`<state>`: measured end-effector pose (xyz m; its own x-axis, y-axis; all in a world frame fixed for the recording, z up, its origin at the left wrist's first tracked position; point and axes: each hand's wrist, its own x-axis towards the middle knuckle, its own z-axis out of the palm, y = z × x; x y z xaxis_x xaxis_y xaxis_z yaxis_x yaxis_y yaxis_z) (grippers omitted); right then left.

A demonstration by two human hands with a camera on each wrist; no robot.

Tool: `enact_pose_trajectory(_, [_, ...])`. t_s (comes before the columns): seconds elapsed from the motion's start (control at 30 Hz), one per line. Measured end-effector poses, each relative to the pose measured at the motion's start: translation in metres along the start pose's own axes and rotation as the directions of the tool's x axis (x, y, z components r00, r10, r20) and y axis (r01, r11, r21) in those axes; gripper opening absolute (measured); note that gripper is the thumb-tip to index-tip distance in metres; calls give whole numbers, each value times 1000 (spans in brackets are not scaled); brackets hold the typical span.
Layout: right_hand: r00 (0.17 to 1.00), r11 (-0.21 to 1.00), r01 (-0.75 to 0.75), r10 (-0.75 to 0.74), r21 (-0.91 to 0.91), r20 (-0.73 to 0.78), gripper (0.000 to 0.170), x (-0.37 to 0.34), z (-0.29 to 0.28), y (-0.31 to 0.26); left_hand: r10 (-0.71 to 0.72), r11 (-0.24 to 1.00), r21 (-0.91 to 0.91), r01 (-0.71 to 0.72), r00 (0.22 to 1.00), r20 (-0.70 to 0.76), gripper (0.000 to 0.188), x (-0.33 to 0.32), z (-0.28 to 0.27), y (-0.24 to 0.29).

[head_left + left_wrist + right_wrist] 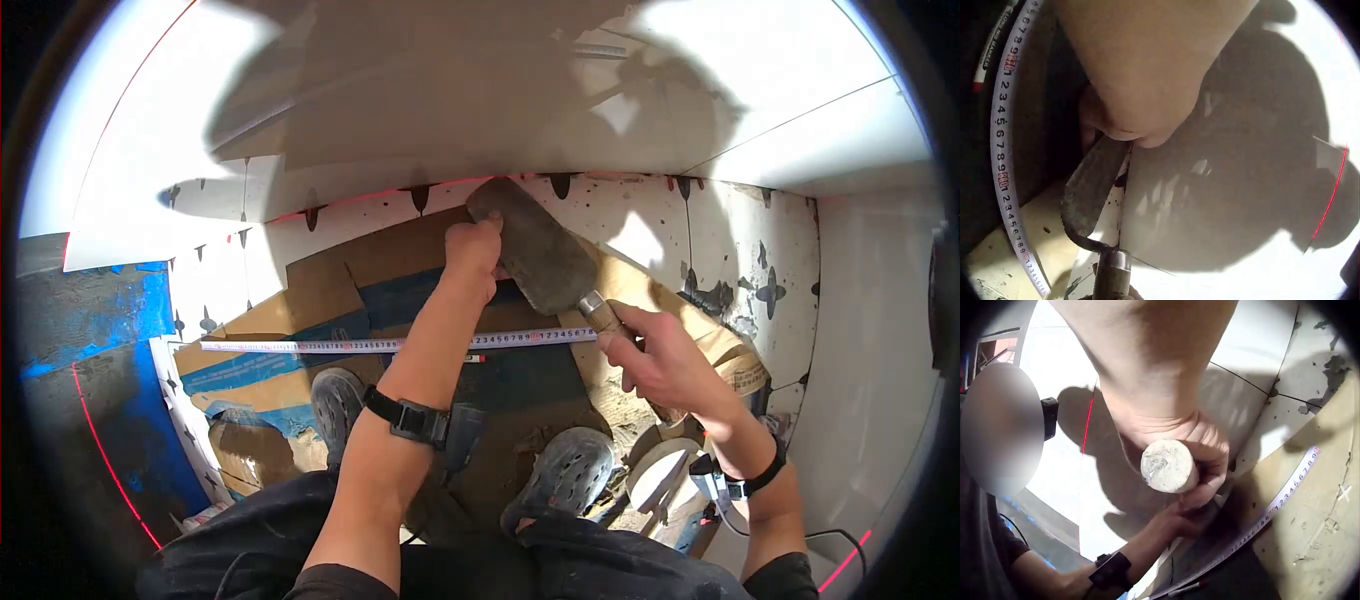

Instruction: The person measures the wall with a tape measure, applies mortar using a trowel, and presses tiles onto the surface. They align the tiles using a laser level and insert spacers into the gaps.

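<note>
1. White wall panels [870,125] rise beyond the cardboard [320,290] covering the floor by your grey shoes [565,470].
2. Your right hand [660,355] has its fingers wrapped round the trowel's [545,255] handle [600,312].
3. Your left hand [475,250] pinches the blade's [1094,187] far end.
4. Between both hands, the trowel slants near the wall's foot; you can't tell whether they touch.
5. Beneath your left forearm [430,330] runs a measuring tape [320,346], a marker [476,358] just beside it.

Qty. by kind, singles & prs.:
1 trowel [535,250], 1 tape meas. [350,347], 1 marker [992,47]; 1 L hand [474,252] + 1 R hand [660,358] = 2; 2 clogs [572,468], 2 wrist straps [408,416] (1 ea. side).
</note>
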<state>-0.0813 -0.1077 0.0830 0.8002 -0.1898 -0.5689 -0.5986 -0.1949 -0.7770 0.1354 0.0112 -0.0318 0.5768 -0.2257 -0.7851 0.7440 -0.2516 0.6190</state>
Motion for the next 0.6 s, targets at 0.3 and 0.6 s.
enact_pose_trajectory(0.3, [998, 1000, 4, -2, 26, -67, 50, 3, 25, 23, 223, 889, 416, -194, 975, -23, 47, 27, -25, -18])
enact_pose_trajectory(0.6, [985, 999, 39, -37, 5, -170, 28, 6, 31, 32, 136, 910, 390, -140, 990, 38, 44, 5, -21, -25])
